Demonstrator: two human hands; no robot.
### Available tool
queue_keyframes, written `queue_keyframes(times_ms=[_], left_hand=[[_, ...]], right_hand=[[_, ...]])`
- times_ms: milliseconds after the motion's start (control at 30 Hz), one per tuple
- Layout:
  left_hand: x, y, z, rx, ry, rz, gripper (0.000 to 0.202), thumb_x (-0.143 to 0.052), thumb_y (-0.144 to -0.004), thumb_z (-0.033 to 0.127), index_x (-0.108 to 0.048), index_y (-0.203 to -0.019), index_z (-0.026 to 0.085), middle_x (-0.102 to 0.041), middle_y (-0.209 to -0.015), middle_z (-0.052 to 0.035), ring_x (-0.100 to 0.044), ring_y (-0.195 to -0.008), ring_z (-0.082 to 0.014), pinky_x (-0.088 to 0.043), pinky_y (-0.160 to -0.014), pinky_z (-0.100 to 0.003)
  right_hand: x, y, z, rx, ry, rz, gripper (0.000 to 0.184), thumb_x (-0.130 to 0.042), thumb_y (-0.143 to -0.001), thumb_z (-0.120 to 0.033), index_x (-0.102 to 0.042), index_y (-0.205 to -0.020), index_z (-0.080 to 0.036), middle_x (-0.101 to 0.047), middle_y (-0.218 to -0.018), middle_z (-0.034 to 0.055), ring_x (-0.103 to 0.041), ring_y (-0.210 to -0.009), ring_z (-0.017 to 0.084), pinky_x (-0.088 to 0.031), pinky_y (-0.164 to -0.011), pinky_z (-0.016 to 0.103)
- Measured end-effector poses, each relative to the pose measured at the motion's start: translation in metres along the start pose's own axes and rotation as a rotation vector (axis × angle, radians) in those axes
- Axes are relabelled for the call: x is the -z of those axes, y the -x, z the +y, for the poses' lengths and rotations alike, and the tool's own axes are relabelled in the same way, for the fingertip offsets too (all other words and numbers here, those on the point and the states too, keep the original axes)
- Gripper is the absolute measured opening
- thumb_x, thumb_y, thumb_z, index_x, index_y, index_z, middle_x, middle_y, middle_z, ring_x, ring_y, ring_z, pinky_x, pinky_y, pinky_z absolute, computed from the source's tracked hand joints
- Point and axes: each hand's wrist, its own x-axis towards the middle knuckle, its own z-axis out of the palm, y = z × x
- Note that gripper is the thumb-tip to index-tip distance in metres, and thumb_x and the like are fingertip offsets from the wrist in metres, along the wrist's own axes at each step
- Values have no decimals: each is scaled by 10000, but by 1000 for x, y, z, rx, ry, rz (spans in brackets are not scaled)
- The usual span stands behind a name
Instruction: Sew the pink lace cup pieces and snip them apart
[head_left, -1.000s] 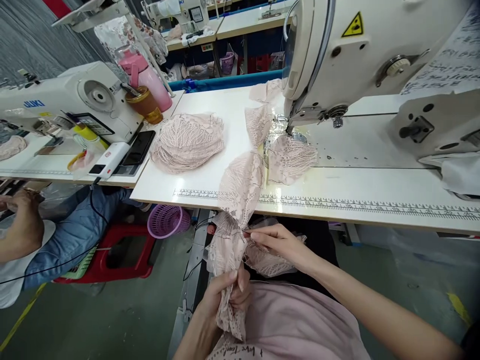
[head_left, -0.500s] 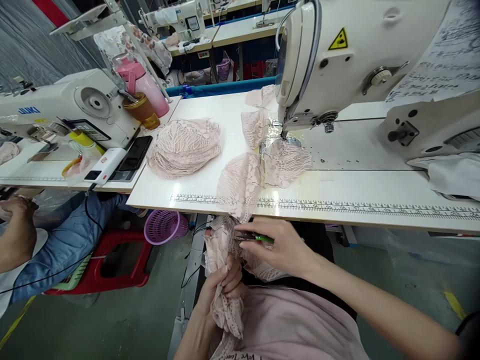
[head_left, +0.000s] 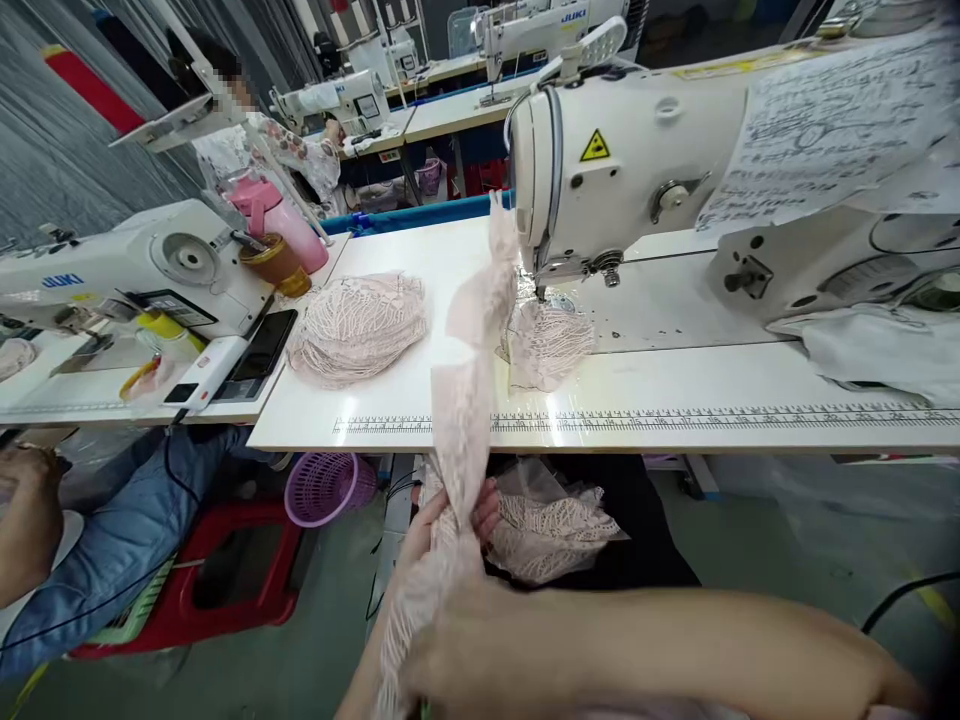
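Note:
A long strip of pale pink lace fabric runs from beside the sewing machine over the table edge towards my body. My left hand is closed around it just below the edge, fingers showing on both sides. Nearer to me, my right hand is smeared by motion and lies across the lower part of the strip. A sliver of green at its lower edge matches the handle of the thread snips it held before; their blades are hidden. One lace piece lies under the needle. More lace rests on my lap.
A stack of lace pieces sits left on the table. Beyond it are a phone, a brown cup and a pink bottle. A purple basket stands below. A co-worker's arm shows at left.
The lace strip is now drawn out straight over the table edge. My right hand has swung down towards my body, from beside the left hand. The view has shifted slightly.

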Motion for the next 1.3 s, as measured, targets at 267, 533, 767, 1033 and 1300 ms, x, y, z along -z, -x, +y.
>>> queue_keyframes(times_ms=[267,533,767,1033,1300], left_hand=[[-32,1,9,-41,-27,-249,279,-585,-870,253,-632,-1099,101,-584,-644,0,-334,-386,-24,-348,-418,-156],[9,34,-29,-98,47,-407,363,-718,-773,459,-619,-889,130,-377,-505,70,-164,-391,-23,-186,-377,-152],[12,47,-41,-20,0,-392,290,-710,-772,351,-512,-683,160,-349,-462,71,-193,-371,-32,-191,-375,-161],[15,46,-43,-12,-24,-380,297,-707,-779,314,-492,-654,152,-354,-471,63,-219,-383,-35,-208,-398,-176],[23,45,-42,-205,155,-343,264,-756,-746,278,-519,-764,164,-286,-514,100,-139,-405,-22,-246,-413,-136]], right_hand=[[-46,2,-8,-2,-450,96,260,-578,-899,-290,-656,-1124,-188,-701,-1104,31,-664,-929,159,-459,-731,196],[7,84,34,-549,-896,665,393,-465,-944,-493,-673,-1144,-226,-682,-1097,71,-598,-998,204,-449,-896,331],[-27,56,71,-620,-1251,704,546,-585,-826,-607,-689,-1059,-124,-474,-617,-30,-328,-526,71,-255,-492,230],[-13,38,72,-563,-1254,718,450,-612,-817,-576,-692,-807,-133,-293,-539,-74,-220,-509,62,-176,-487,237],[7,48,55,-514,-657,781,315,-568,-886,-430,-688,-1042,-184,-670,-884,46,-564,-728,135,-414,-600,230]])
